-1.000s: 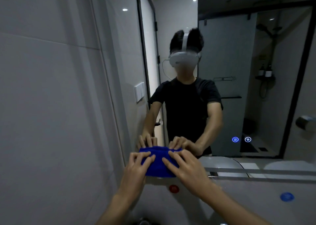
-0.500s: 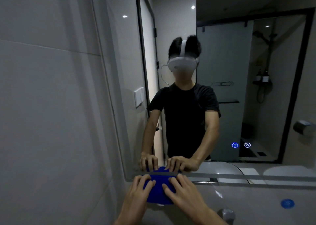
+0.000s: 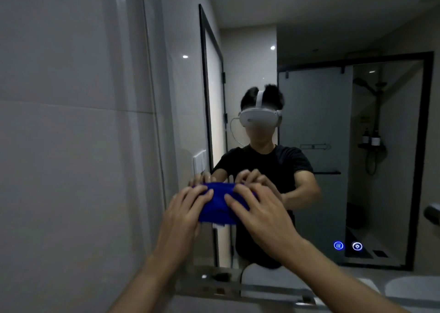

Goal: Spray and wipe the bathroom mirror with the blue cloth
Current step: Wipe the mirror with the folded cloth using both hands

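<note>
Both hands press flat on the blue cloth (image 3: 217, 205) in the head view, holding it against the bathroom mirror (image 3: 321, 134): the left hand (image 3: 182, 214) covers its left end, the right hand (image 3: 259, 211) its right end, fingers straight and spread, none curled round the fabric. The cloth lies directly under the fingertips, bunched into a wad whose long axis runs left to right, low on the glass near the mirror's left edge and above the table rim (image 3: 273, 291). Neither hand is nearer than the other; they flank the wad evenly. Most unwiped glass lies up and to the right, so the coming stroke probably runs that way. The cloth looks soft, thick and matte, with a small white tag at its lower edge; the mirror is hard, smooth and glossy, beside shiny grey wall tile (image 3: 71, 146).
</note>
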A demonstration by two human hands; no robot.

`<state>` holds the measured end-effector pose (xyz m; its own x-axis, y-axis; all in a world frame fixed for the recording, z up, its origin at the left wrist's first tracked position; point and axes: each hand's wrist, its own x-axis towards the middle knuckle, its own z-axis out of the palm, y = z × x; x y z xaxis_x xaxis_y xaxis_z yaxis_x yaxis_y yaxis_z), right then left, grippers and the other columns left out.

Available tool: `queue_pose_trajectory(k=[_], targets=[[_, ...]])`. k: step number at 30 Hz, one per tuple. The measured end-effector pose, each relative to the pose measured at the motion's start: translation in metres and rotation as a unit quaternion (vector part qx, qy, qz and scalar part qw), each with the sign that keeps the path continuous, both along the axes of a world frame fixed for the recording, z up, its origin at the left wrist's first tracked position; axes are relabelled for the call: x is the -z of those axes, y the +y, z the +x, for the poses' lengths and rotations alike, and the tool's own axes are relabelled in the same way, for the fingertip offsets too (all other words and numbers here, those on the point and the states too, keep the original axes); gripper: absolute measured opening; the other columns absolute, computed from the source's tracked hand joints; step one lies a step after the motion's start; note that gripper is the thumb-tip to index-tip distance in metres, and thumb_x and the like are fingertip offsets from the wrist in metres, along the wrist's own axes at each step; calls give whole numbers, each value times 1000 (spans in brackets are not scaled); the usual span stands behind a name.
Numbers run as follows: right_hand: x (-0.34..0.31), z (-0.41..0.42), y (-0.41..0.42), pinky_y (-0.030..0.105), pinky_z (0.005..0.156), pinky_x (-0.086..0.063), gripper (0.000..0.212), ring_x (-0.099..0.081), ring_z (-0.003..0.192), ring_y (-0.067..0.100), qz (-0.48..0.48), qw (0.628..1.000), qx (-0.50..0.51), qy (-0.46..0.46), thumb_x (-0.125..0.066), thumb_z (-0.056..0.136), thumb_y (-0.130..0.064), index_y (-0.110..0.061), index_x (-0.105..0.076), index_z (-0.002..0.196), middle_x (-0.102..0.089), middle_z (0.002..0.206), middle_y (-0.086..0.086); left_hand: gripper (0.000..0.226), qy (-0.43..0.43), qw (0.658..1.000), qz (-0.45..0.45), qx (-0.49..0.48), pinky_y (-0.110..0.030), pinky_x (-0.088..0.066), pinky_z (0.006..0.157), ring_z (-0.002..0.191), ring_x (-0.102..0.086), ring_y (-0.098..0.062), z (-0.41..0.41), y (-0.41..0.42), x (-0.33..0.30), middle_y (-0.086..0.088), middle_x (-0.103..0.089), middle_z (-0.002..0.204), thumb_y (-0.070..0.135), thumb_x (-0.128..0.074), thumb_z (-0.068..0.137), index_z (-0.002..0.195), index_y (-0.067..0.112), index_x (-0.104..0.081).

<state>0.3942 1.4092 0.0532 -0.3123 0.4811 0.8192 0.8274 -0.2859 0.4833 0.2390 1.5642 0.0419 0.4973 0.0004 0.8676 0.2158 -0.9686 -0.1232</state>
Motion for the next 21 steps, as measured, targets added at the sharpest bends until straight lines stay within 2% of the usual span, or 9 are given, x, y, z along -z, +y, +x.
queue_pose_trajectory(k=[3,5,7,10,12,16,21], targets=[[-61,-1,0,46,85,-47,36,-55,105,37,27,999,21,-37,-53,87,-19,-9,-63,120,-60,123,15,64,-52,998,30,-7,-45,-47,93,111,-58,-34,6,-2,-60,-15,-62,128,-5,-74,61,124,4,-64],[-101,-1,-1,47,84,-47,36,-56,103,37,44,996,38,-62,-52,87,-17,-7,-63,120,-62,115,14,54,-72,996,53,-15,-43,-47,92,107,-59,-34,7,-6,-99,-14,-63,127,9,-59,72,126,4,-63],[-139,2,-4,46,82,-45,39,-56,98,36,58,994,56,-80,-54,85,-14,-7,-61,122,-62,111,13,55,-84,993,84,-28,-40,-44,92,105,-60,-33,8,-8,-134,-12,-64,125,17,-47,77,129,6,-61],[-187,6,-6,46,78,-46,52,-55,93,37,62,991,72,-93,-63,83,-15,-10,-53,134,-60,111,18,52,-90,986,129,-54,-40,-40,95,107,-61,-34,11,-4,-183,-13,-64,127,15,-58,84,136,6,-56],[-216,6,-6,47,77,-47,54,-55,93,38,66,989,85,-104,-62,86,-18,-14,-48,138,-59,112,20,58,-87,984,142,-67,-45,-42,98,112,-60,-36,12,-4,-215,-15,-63,129,9,-67,84,139,5,-51],[-277,6,-5,48,83,-49,56,-56,103,37,91,983,118,-106,-71,87,-29,-16,-50,137,-60,118,19,58,-93,979,158,-84,-48,-41,101,116,-59,-38,15,-8,-275,-17,-62,133,8,-66,87,142,7,-48],[-325,2,5,49,93,-49,57,-54,116,34,91,990,103,-36,-60,96,-34,-25,-37,147,-57,130,11,57,-119,975,165,-93,-46,-46,89,105,-62,-37,18,-5,-326,-15,-65,121,9,-66,88,140,14,-45]])
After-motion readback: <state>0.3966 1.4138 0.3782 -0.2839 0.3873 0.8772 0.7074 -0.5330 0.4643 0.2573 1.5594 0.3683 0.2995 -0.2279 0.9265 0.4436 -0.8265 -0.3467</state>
